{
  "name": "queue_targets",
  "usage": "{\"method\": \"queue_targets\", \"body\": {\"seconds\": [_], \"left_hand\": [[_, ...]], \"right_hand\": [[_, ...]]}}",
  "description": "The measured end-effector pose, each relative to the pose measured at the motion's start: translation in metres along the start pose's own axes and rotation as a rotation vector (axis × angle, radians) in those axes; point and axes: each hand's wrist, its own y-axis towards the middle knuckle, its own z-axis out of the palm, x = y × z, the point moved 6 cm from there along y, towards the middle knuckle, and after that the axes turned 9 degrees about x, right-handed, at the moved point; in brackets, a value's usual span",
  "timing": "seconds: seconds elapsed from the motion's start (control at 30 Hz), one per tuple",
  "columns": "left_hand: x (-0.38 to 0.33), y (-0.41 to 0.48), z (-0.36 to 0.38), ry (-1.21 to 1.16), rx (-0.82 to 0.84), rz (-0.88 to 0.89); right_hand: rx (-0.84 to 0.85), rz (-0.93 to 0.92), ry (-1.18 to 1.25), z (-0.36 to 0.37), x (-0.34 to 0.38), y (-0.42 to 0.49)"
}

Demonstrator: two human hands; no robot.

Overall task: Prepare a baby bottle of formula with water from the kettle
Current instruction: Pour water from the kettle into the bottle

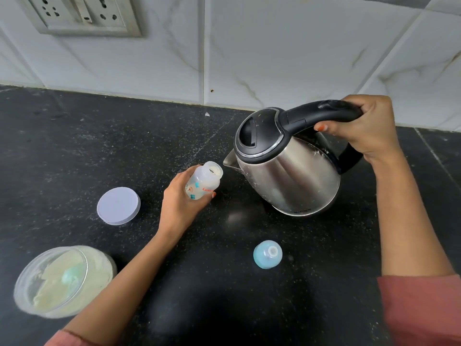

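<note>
Tilting a stainless-steel electric kettle [287, 176] by its black plastic handle [324, 112], the right hand [366, 128] grips it closed-fisted, while the left hand [179, 198] clasps a small translucent plastic baby bottle [203, 182] just beside the kettle's spout [230, 161]. Probably heavy and hot-walled, the kettle suits handle-only holding; the light bottle needs steadying.

One wide-angle camera, worn on the head, looks forward and steeply down over the speckled black stone tabletop [112, 151] from close above. It faces the white marble-veined tiled wall [274, 46] at 12 o'clock, with a grey wall socket panel [82, 16] at 11 o'clock. Both forearms enter from 6 o'clock; the left hand [179, 206] lies near centre and the right hand [366, 128] at 2 o'clock.
</note>
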Motion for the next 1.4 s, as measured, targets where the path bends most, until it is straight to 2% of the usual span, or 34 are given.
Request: {"method": "queue_targets", "body": {"seconds": [0.13,0.57,1.4], "left_hand": [[-0.0024,-0.0007,-0.0024,0.010,0.004,0.007],[-0.0028,-0.0007,-0.0015,0.006,0.007,0.004],[0.0026,-0.0007,-0.0043,0.000,-0.022,-0.012]], "right_hand": [[0.002,0.032,-0.077,-0.0007,-0.0029,0.0049],[0.008,0.030,-0.117,0.0052,0.0031,0.0067],[-0.001,0.023,-0.095,0.0066,0.0037,0.0051]]}}
